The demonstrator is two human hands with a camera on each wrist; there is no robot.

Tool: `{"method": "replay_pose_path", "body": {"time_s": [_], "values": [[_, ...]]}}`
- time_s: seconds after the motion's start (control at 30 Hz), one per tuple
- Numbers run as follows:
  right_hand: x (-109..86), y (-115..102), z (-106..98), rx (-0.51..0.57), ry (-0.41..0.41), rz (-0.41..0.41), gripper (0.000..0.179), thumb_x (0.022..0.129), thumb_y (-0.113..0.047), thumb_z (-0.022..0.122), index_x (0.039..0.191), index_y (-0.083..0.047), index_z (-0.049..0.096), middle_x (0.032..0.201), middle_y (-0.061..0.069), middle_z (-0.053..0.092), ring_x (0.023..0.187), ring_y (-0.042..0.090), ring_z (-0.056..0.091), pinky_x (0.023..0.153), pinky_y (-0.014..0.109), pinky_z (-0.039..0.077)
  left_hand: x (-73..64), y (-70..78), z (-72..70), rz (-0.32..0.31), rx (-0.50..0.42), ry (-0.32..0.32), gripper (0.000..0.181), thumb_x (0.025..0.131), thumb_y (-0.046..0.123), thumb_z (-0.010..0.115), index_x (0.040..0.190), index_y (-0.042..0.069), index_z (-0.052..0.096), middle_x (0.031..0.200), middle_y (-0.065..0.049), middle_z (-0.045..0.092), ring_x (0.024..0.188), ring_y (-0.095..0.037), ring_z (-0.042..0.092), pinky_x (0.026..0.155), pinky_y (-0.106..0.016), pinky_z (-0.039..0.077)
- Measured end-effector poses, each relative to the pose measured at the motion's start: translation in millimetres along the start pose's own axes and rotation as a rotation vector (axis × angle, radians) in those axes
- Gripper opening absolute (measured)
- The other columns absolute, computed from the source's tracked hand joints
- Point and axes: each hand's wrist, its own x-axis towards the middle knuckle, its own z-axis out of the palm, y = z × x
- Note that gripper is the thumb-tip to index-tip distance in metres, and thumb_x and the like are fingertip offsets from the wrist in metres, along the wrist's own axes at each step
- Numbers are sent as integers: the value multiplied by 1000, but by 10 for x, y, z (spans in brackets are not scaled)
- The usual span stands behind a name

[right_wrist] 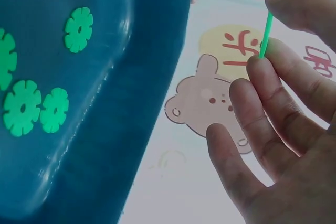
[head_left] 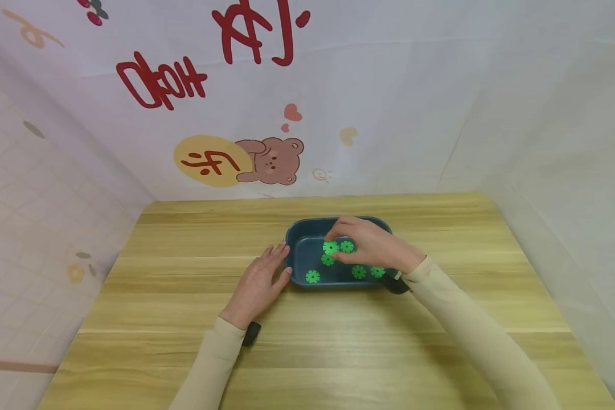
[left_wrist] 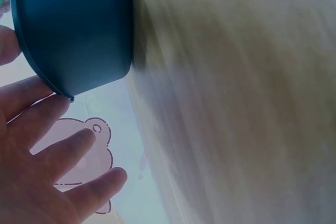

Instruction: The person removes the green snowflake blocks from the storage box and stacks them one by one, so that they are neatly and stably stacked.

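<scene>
My right hand (head_left: 374,242) is over the blue tray (head_left: 303,259) and pinches a green notched plastic disc (right_wrist: 266,35) between thumb and fingertips. Seen edge-on in the right wrist view, that disc is a thin green line. Several similar green discs lie flat on the tray's floor, among them one disc (head_left: 312,277) near the front left corner and another disc (head_left: 359,272) towards the front. My left hand (head_left: 258,285) is at the tray's left end, its fairly straight fingers spread and some fingertips (left_wrist: 55,106) right at the rim.
The tray stands on a wood-grain table (head_left: 338,353), near the back edge. Behind rises a white cloth (head_left: 400,114) printed with a bear (head_left: 277,165) and red characters. Small black devices are on both wrists, the left device (head_left: 251,334) close above the table.
</scene>
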Motion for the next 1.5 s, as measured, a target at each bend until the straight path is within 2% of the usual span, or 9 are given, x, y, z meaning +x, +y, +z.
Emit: {"method": "replay_pose_path", "body": {"time_s": [0.3, 0.5, 0.7, 0.83, 1.03, 1.13, 1.27, 1.5], "values": [[-209, -28, -76, -28, 72, 6, 30, 87, -30, 72, 114, -18, 67, 111, -8, 58, 105, 11, 55, 88, 32, 48, -2, -16, -10, 10, 4, 10, 54, 100, 39, 50, 146, 13, 45, 152, -2, 38, 139, -29, 34, 109, -51, 33], [-374, -19, -129, 19, 93, 50, 31, 88, -28, 71, 117, -18, 66, 114, -10, 57, 106, 9, 53, 88, 36, 48, -1, -22, -7, 24, 8, 22, 53, 100, 38, 51, 146, 11, 46, 151, -4, 39, 138, -30, 35, 108, -50, 34], [-517, 18, -146, 34, 114, 96, 34, 88, -34, 71, 117, -17, 66, 113, -10, 57, 103, 8, 54, 87, 39, 49, 3, -14, -13, 21, 0, 18, 53, 100, 38, 51, 146, 12, 45, 151, -3, 39, 138, -31, 35, 108, -50, 34], [-599, 52, -142, 33, 137, 111, 35, 88, -39, 71, 116, -17, 66, 112, -8, 58, 104, 7, 54, 87, 37, 49, 2, -13, -12, 18, 4, 16, 53, 100, 38, 51, 146, 12, 45, 151, -2, 38, 138, -30, 35, 108, -50, 34], [-716, 114, -145, 20, 171, 128, 34, 87, -42, 71, 114, -22, 65, 113, -14, 57, 104, 8, 56, 86, 32, 49, 3, -12, -7, 11, 4, 14, 54, 100, 38, 52, 146, 13, 45, 151, -1, 38, 138, -30, 35, 108, -50, 34], [-776, 147, -152, 18, 186, 135, 34, 88, -41, 71, 114, -21, 65, 114, -13, 57, 105, 13, 57, 87, 35, 49, 3, -8, -6, 7, 0, 11, 54, 100, 39, 51, 146, 13, 45, 151, -1, 38, 138, -29, 35, 108, -50, 34], [-850, 177, -170, 5, 207, 161, 34, 87, -40, 72, 115, -22, 66, 115, -13, 57, 108, 14, 57, 91, 38, 48, 0, -1, -7, 0, -6, 9, 53, 100, 39, 51, 146, 13, 45, 151, 0, 38, 138, -29, 35, 108, -51, 34], [-995, 257, -196, -8, 258, 164, 33, 83, -25, 79, 113, -21, 67, 113, -14, 60, 105, 11, 58, 89, 33, 48, 2, 8, -8, -2, -6, 7, 53, 100, 38, 51, 146, 13, 46, 151, 1, 38, 139, -29, 34, 108, -50, 34]]}}
